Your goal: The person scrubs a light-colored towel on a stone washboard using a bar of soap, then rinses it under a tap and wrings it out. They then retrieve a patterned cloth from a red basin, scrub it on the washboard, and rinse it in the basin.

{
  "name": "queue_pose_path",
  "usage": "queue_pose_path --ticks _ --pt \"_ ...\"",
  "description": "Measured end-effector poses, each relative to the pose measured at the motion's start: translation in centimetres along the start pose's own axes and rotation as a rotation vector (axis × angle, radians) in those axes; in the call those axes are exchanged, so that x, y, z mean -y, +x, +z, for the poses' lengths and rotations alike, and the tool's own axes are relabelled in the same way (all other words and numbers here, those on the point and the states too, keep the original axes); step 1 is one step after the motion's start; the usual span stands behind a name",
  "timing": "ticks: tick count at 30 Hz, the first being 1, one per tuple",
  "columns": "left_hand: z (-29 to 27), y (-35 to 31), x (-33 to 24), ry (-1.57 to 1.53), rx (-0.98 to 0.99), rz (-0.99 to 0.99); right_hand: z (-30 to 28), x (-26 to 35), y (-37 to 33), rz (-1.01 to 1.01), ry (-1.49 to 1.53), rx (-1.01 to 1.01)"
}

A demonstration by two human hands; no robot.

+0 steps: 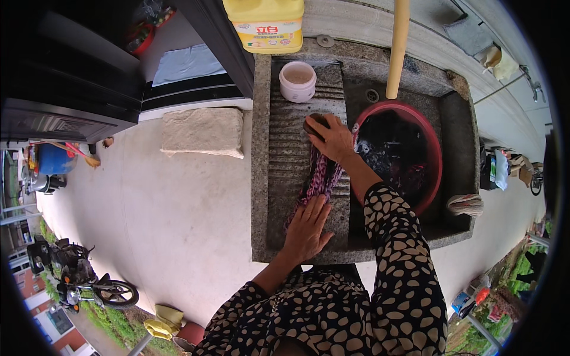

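A wet pink, purple and black patterned cloth (323, 173) lies lengthwise over the ridged washboard side (285, 155) of a stone sink. My right hand (335, 141) grips a dark brown oval scrubbing brush (316, 123) at the cloth's far end; its bristles are hidden. Flat on the near end, with fingers stretched out, my left hand (306, 228) presses the cloth against the stone. To the right, a red basin (438, 148) of dark, sudsy water sits in the sink's deep part, and my right forearm passes over its near left rim.
A pink tub (298, 89) stands on the washboard's far end, with a yellow jug (264, 26) behind. A tan pole (398, 50) reaches down over the sink. One rag (465, 204) hangs on the right rim. Left are a stone block (202, 130) and a motorcycle (83, 276).
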State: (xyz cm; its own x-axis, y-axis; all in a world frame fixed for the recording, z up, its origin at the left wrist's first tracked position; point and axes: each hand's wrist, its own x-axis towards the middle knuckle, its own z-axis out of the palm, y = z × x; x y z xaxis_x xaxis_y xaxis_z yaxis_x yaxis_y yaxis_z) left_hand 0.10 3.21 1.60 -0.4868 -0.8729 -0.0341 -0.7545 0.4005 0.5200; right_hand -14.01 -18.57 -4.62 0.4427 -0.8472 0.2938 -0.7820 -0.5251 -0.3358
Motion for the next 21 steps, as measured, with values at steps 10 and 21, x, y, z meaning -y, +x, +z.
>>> queue_pose_path --ticks 10,21 --pt "0.6 -0.8 1.1 -0.013 0.050 -0.061 -3.9 6.0 -6.2 -0.328 0.085 0.256" --pt "-0.2 2.9 3.9 -0.761 -0.339 -0.636 -1.5 -0.8 2.3 0.372 0.288 0.446"
